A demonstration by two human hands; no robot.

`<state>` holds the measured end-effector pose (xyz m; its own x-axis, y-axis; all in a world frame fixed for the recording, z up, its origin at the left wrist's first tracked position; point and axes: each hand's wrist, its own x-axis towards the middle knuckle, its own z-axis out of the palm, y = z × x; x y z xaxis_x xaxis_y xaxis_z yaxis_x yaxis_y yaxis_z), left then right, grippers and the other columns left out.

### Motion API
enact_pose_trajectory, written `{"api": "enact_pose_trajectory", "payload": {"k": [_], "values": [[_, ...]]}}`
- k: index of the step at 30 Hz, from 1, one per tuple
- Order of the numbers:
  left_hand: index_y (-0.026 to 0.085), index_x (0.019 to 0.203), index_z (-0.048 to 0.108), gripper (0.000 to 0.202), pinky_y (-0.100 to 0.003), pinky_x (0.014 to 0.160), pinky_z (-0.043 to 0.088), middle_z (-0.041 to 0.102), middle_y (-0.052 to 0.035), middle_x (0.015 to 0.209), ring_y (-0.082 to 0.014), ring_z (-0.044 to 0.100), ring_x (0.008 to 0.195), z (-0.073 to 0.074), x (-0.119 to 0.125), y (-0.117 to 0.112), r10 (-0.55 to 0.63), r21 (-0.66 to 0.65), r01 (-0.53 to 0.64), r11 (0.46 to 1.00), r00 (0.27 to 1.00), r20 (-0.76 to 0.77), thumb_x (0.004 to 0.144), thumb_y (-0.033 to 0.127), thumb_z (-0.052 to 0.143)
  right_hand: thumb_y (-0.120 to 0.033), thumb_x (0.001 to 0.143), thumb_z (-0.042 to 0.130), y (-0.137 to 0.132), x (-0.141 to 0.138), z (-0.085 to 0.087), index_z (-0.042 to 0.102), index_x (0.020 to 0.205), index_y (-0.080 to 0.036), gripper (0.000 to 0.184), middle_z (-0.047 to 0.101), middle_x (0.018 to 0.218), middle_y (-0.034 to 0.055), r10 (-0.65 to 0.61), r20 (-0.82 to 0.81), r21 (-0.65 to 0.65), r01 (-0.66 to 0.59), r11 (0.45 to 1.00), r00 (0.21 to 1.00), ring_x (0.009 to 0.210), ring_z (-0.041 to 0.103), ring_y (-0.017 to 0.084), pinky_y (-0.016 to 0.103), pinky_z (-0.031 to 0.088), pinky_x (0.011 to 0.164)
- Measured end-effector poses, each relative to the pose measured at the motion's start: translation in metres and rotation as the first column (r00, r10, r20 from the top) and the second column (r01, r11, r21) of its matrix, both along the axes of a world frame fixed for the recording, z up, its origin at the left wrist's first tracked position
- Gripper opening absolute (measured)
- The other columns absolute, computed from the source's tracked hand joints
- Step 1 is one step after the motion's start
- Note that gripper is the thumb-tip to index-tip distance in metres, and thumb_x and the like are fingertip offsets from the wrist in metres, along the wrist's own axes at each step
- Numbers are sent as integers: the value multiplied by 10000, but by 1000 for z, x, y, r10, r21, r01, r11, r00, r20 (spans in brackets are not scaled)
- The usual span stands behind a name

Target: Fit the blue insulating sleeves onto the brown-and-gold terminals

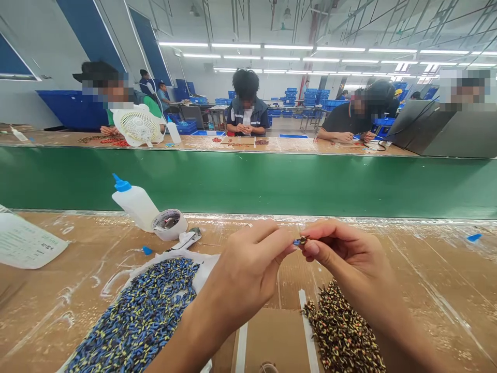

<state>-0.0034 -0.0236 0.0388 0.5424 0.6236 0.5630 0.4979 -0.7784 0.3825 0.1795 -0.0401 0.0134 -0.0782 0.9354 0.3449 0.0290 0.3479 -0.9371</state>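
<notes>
My left hand (252,259) pinches a tiny blue piece (297,242) between thumb and fingertips. Touching it from the other side, my right hand (345,254) is closed on a small dark piece with yellowish bits (303,239). Whether the two pieces are joined I cannot tell. Below my left forearm spreads a heap of small blue, yellow and dark pieces (143,311) on a white plastic bag (205,269). Under my right hand lies a pile of dark, yellow and red pieces (345,331). Between the piles is a cardboard sheet (272,336) edged with white tape strips.
A white squeeze bottle with blue cap (135,207) leans beside a tape roll (170,224). A printed paper (29,241) lies left. Beyond the green conveyor belt (248,181), several people sit at a bench (202,145) with a white fan (139,126).
</notes>
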Motion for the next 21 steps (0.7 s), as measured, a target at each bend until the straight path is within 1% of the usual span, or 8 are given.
{"api": "enact_pose_trajectory", "payload": {"k": [3, 6, 8, 13, 17, 21], "values": [[156, 801, 529, 173, -236, 600, 322, 515, 10, 746, -102, 431, 671, -1, 2, 1, -17, 3, 16, 1000, 999, 37, 940, 89, 450, -242, 865, 657, 2, -2, -3, 659, 879, -245, 14, 627, 824, -2, 26, -40, 9, -25, 1000, 999, 713, 554, 113, 228, 471, 631], [146, 743, 505, 199, -242, 572, 306, 491, 16, 685, -99, 407, 626, -4, 4, 3, -26, 46, 23, 999, 997, 67, 915, 54, 460, -240, 893, 620, 3, -3, -3, 616, 813, -228, 82, 578, 802, -11, 84, -59, 35, -82, 996, 995, 721, 516, 109, 231, 436, 636], [139, 751, 522, 187, -249, 557, 296, 482, 18, 666, -100, 397, 606, -6, 4, 4, -50, 79, 44, 996, 996, 69, 887, 23, 467, -236, 908, 599, 2, -4, -3, 590, 798, -222, 111, 559, 795, -14, 120, -46, 33, -119, 992, 992, 722, 499, 109, 237, 420, 640], [129, 741, 542, 175, -260, 539, 282, 476, 18, 655, -100, 388, 585, -7, 2, 3, -40, 110, 38, 993, 999, 12, 830, -12, 491, -234, 921, 577, 0, -5, -4, 545, 810, -228, 116, 552, 793, -22, 166, -42, 28, -165, 986, 985, 723, 494, 113, 251, 410, 651], [135, 708, 517, 200, -259, 530, 283, 480, 12, 652, -106, 383, 575, -5, 0, 2, -28, 119, 33, 992, 999, -40, 846, 0, 466, -235, 932, 557, 1, -5, -7, 523, 808, -228, 129, 547, 788, -21, 179, -9, 8, -179, 984, 984, 707, 489, 114, 255, 410, 638], [138, 719, 519, 199, -256, 539, 294, 506, 3, 667, -114, 412, 592, -6, 0, 3, -28, 115, 37, 993, 996, -80, 862, 16, 450, -229, 943, 537, 4, -3, -9, 499, 802, -224, 146, 543, 777, -23, 214, 14, 12, -214, 977, 977, 695, 495, 111, 252, 415, 634]]}}
